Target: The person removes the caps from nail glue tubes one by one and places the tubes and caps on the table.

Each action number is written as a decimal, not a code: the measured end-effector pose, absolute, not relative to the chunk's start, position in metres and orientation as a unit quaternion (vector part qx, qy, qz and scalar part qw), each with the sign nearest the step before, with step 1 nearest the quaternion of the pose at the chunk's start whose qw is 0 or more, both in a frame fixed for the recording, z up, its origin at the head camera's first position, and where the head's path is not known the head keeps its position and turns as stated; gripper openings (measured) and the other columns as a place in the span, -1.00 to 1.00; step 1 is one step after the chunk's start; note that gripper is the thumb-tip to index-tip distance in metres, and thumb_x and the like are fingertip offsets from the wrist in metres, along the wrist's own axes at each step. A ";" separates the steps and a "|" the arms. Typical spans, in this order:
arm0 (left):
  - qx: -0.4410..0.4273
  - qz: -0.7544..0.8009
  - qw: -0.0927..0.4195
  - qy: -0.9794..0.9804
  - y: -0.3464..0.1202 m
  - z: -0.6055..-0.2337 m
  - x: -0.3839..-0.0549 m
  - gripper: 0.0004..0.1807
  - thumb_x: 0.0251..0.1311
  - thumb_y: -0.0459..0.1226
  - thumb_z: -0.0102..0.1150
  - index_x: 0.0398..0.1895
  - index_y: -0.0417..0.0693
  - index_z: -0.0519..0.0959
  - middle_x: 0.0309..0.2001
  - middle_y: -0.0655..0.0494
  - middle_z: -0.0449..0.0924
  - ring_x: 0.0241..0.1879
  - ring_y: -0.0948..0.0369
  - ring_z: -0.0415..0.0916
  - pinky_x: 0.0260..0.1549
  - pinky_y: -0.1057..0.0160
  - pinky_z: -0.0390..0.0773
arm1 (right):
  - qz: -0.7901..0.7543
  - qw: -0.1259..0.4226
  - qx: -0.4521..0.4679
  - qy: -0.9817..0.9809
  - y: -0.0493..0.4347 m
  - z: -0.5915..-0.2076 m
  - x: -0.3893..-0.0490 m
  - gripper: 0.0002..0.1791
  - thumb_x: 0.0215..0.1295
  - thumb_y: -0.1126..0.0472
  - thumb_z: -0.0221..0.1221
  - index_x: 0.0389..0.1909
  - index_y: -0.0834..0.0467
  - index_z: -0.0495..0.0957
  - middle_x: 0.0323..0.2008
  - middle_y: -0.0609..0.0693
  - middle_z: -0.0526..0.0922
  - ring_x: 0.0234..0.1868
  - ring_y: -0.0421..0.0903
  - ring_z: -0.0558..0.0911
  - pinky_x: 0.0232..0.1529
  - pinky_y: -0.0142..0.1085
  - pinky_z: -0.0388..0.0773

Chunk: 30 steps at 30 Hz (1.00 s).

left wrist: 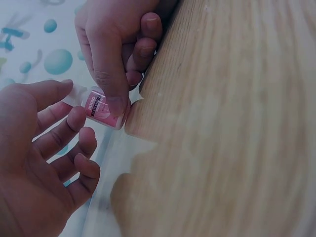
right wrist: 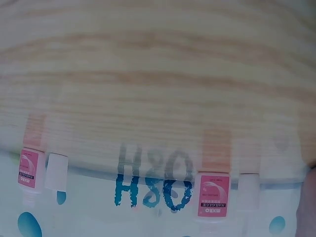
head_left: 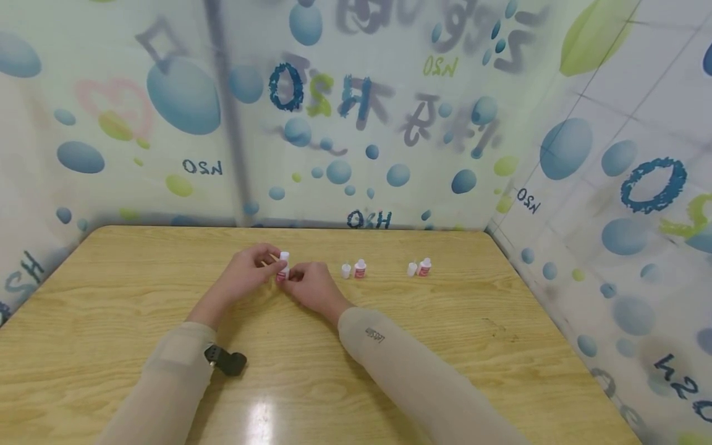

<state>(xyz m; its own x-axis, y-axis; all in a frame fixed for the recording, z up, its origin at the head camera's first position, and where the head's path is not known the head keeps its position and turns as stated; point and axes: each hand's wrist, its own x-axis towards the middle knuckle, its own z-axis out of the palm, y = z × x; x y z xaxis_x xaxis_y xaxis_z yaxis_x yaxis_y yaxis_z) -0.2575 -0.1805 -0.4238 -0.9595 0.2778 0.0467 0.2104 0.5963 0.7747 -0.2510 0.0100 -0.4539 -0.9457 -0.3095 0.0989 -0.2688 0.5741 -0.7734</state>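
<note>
Toward the back of the wooden table, slightly left of centre, both hands meet at a small nail glue bottle (head_left: pixel 282 276) with a pink label. My left hand (head_left: pixel 245 272) pinches its white cap (left wrist: pixel 76 94) between thumb and finger, the other fingers loosely bent. My right hand (head_left: pixel 316 285) grips the bottle's body low down, thumb over the label. In the left wrist view the bottle (left wrist: pixel 100 106) stands on the tabletop or just touches it; which, I cannot tell. Whether the cap is loose on the neck is unclear.
Right of my hands stand two more nail glue bottles (head_left: pixel 360 269) (head_left: pixel 424 267), uncapped, each with a white cap (head_left: pixel 346 271) (head_left: pixel 412 269) standing at its left. The wooden table (head_left: pixel 289 371) ends at a wall (head_left: pixel 334 154) printed with blue and green bubbles.
</note>
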 end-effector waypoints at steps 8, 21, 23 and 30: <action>0.140 0.430 0.030 0.891 -0.180 -0.423 -0.256 -0.60 0.53 -0.07 0.23 0.19 -0.19 0.58 0.02 -0.23 0.72 -0.16 0.06 0.62 -0.25 0.20 0.55 | -0.438 0.031 -0.163 0.884 0.010 -0.453 -0.251 -0.76 0.46 0.03 0.36 -0.22 0.13 0.83 -0.51 -0.15 0.74 -0.50 -0.31 0.57 -0.31 -0.47 0.53; 0.133 0.435 0.044 0.889 -0.179 -0.423 -0.256 -0.58 0.55 -0.04 0.21 0.22 -0.16 0.56 0.05 -0.22 0.71 -0.13 0.06 0.62 -0.22 0.21 0.55 | -0.439 0.037 -0.148 0.886 0.009 -0.454 -0.252 -0.79 0.44 0.03 0.37 -0.18 0.08 0.83 -0.41 -0.17 0.77 -0.36 -0.30 0.61 -0.23 -0.44 0.56; 0.132 0.435 0.044 0.890 -0.179 -0.423 -0.256 -0.58 0.54 -0.04 0.21 0.21 -0.15 0.57 0.05 -0.21 0.71 -0.12 0.06 0.62 -0.22 0.22 0.55 | -0.441 0.038 -0.148 0.884 0.009 -0.454 -0.251 -0.79 0.45 0.03 0.37 -0.19 0.09 0.83 -0.42 -0.16 0.76 -0.38 -0.29 0.60 -0.25 -0.44 0.56; 0.131 0.438 0.044 0.888 -0.179 -0.422 -0.256 -0.58 0.54 -0.05 0.22 0.21 -0.17 0.57 0.04 -0.22 0.71 -0.13 0.05 0.62 -0.22 0.21 0.55 | -0.444 0.032 -0.158 0.881 0.010 -0.455 -0.251 -0.78 0.46 0.04 0.36 -0.24 0.11 0.82 -0.53 -0.16 0.71 -0.51 -0.31 0.55 -0.32 -0.46 0.53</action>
<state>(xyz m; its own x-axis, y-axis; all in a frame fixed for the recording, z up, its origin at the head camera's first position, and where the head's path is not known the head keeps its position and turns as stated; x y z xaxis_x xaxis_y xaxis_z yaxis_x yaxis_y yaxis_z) -0.2559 -0.1788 -0.4222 -0.9618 0.2714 0.0370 0.1945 0.5814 0.7900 -0.2509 0.0104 -0.4549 -0.9479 -0.3074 0.0835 -0.2501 0.5559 -0.7927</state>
